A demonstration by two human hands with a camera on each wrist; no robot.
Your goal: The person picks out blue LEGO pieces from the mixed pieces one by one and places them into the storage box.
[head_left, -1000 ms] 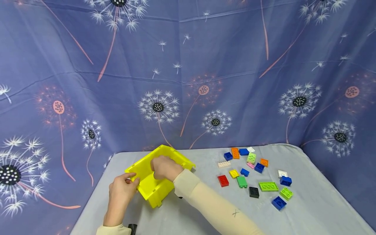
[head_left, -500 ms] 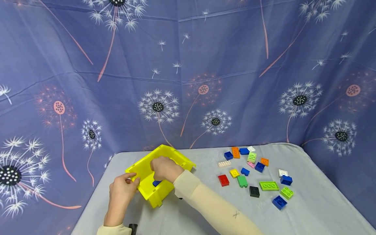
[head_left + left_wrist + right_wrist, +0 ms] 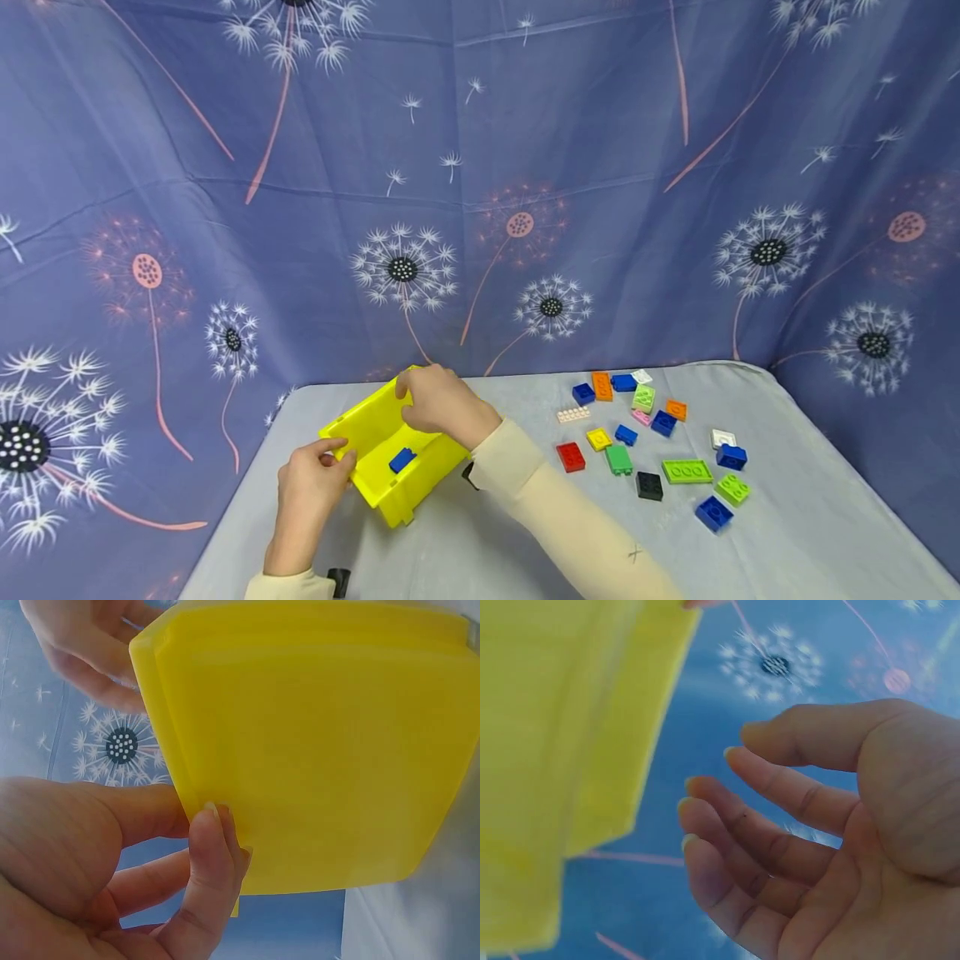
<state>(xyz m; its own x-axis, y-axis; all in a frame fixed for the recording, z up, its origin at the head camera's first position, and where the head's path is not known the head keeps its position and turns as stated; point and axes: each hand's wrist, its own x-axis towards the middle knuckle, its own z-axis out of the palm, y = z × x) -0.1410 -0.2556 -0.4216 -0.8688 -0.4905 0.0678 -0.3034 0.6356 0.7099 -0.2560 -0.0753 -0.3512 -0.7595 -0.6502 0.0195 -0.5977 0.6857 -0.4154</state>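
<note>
A yellow plastic bin (image 3: 431, 483) stands tilted towards me at the left of the table. My left hand (image 3: 309, 496) pinches its near left rim between thumb and fingers; the left wrist view shows the grip on the bin's wall (image 3: 322, 750). Inside the bin, on its floor, lies a blue toy brick (image 3: 402, 459). Over the bin's far right side is my right hand (image 3: 442, 407). Its fingers (image 3: 769, 844) are loosely bent with nothing between them in the right wrist view.
Several loose toy bricks lie spread over the right half of the grey table (image 3: 517, 517), among them a red brick (image 3: 571, 457), a black brick (image 3: 648, 486) and a lime plate (image 3: 687, 472). A blue dandelion-print cloth (image 3: 480, 250) hangs behind the table.
My right hand has let go of the blue brick inside the bin and risen towards the far right rim. The brick now shows fully. My left hand keeps its grip.
</note>
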